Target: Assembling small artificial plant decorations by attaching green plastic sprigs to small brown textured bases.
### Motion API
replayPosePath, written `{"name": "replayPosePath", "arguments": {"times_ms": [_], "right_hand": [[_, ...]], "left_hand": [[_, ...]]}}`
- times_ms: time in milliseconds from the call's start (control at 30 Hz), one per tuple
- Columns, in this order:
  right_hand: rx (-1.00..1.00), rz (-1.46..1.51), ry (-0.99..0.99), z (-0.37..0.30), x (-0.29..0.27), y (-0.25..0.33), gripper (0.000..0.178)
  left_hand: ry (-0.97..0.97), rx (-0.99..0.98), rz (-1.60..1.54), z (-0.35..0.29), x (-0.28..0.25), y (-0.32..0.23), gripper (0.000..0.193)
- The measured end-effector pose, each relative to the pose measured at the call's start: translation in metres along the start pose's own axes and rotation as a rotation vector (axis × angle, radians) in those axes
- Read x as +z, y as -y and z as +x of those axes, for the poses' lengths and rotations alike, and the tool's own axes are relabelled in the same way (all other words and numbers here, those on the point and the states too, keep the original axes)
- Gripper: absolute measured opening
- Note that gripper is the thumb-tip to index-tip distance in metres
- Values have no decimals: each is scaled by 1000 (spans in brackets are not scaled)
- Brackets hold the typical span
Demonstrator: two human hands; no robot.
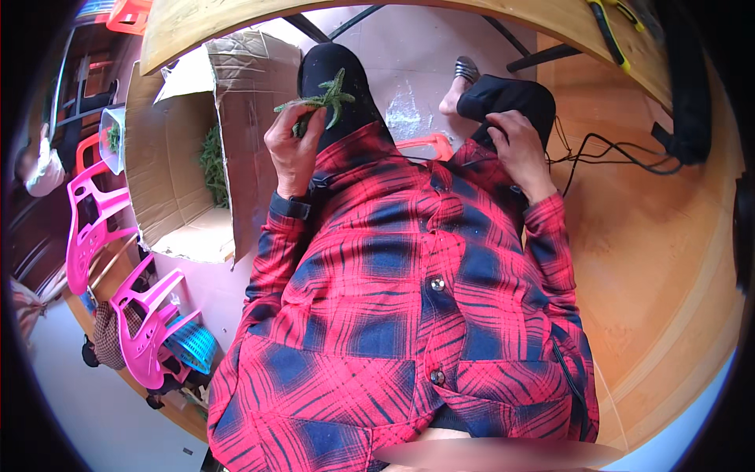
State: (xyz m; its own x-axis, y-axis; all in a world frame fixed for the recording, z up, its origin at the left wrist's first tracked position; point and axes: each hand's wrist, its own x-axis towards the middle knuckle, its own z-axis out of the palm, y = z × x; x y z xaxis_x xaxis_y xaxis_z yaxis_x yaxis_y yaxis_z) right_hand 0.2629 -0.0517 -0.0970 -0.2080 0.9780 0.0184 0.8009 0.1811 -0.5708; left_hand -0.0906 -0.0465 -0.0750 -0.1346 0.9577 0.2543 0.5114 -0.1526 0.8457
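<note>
My left hand (292, 149) is closed on a green sprig (336, 97), a branching piece with short needle-like leaves that looks like artificial pine. The sprig is held over my left knee, its branches spreading to the right of the fingers. My right hand (521, 149) rests on my right thigh, fingers loosely bent and nothing visible in them. Left of my left hand, a cardboard box (259, 86) lies with its opening showing, and more green sprigs (212, 167) are inside, partly hidden by its wall.
A wooden table (236, 17) curves across the top, with yellow-handled pliers (607, 35) on it. Black cables (605, 149) hang at the right. Pink plastic chairs (88, 228), a blue basket (193, 344) and other people are at the left. A red stool (429, 145) shows between my legs.
</note>
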Motion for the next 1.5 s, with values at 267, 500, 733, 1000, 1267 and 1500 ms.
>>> {"name": "replayPosePath", "arguments": {"times_ms": [267, 500, 733, 1000, 1267, 1500], "right_hand": [[-112, -167, 433, -2, 48, -20, 24], [-185, -124, 614, 15, 62, -19, 28], [-264, -58, 684, 17, 70, -12, 32], [-205, -68, 708, 13, 70, -6, 32], [-138, -200, 719, -6, 59, 11, 33], [-78, -254, 703, -24, 64, 22, 33]], "left_hand": [[108, -27, 117, 18, 1, 20, 10], [-44, -289, 80, -6, -17, 30, 11], [-36, -118, 356, -20, -29, 18, 12], [173, -33, 372, -22, -28, 52, 12], [183, -166, 28, -24, -49, 100, 9], [-63, -617, -510, -33, -58, 114, 5]]}}
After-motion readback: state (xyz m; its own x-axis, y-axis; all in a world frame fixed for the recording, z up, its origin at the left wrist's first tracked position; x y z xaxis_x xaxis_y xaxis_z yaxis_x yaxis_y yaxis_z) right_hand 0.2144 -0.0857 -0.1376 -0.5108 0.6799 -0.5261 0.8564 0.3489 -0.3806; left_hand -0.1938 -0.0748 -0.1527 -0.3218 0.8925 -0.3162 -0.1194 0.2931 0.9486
